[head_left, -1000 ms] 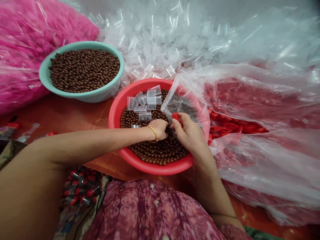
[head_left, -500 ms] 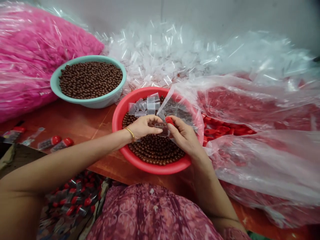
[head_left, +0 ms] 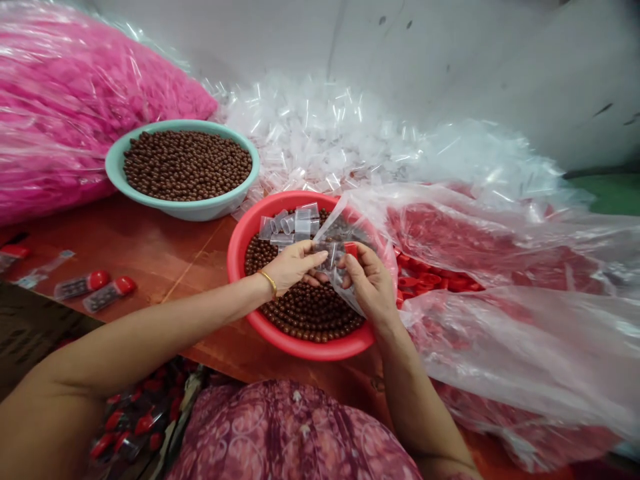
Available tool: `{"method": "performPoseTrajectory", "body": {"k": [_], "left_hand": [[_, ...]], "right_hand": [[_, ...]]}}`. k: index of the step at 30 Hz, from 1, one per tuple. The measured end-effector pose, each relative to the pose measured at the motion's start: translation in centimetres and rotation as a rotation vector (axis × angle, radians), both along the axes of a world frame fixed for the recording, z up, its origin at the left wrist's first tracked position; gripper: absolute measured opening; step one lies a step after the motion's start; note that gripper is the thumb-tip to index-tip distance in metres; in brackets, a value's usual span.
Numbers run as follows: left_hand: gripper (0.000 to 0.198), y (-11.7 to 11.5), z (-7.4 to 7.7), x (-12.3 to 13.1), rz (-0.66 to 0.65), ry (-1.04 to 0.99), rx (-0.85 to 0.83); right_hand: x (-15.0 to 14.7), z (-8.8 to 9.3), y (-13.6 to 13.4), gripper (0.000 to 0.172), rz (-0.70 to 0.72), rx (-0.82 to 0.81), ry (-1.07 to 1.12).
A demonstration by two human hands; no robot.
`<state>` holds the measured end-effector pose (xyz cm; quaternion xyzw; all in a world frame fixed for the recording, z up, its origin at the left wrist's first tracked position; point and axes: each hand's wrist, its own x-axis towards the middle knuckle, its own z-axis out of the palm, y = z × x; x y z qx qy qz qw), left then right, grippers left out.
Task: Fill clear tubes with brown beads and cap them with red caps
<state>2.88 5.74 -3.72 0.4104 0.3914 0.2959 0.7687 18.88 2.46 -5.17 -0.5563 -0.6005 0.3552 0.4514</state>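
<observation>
A red basin point(head_left: 240, 230) full of small brown balls point(head_left: 305, 310) sits in front of me, with several empty clear tubes point(head_left: 293, 223) lying on the balls at its far side. My left hand point(head_left: 293, 265), with a gold bangle at the wrist, pinches a small clear tube point(head_left: 331, 255) over the basin. My right hand point(head_left: 367, 283) meets it from the right, fingers closed on the same tube and on a red cap point(head_left: 351, 249).
A teal bowl point(head_left: 183, 205) of brown balls stands at the back left. A pink bag point(head_left: 65, 107) lies far left, a heap of clear tubes point(head_left: 340, 133) behind, a plastic bag of red caps point(head_left: 500, 267) on the right. Filled capped tubes point(head_left: 90, 288) lie on the table and near my lap.
My left hand rose out of the brown balls with a clear tube and met my right hand above the basin. The camera tilted up.
</observation>
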Motion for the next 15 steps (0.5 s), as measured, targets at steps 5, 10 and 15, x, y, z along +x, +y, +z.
{"method": "performPoseTrajectory", "body": {"k": [5,10,15], "left_hand": [[0.017,-0.02,-0.35,-0.43,-0.070,0.079,0.128],[0.017,-0.32,-0.63,-0.27,-0.051,0.184,0.475],[0.022,-0.61,-0.68,-0.37,-0.123,0.227,0.660]], "right_hand": [[-0.01,0.01,0.01,0.034,-0.096,-0.050,0.140],[-0.06,0.34,0.02,0.029,-0.057,-0.053,0.203],[0.00,0.42,-0.38,0.039,-0.003,-0.004,0.053]]}}
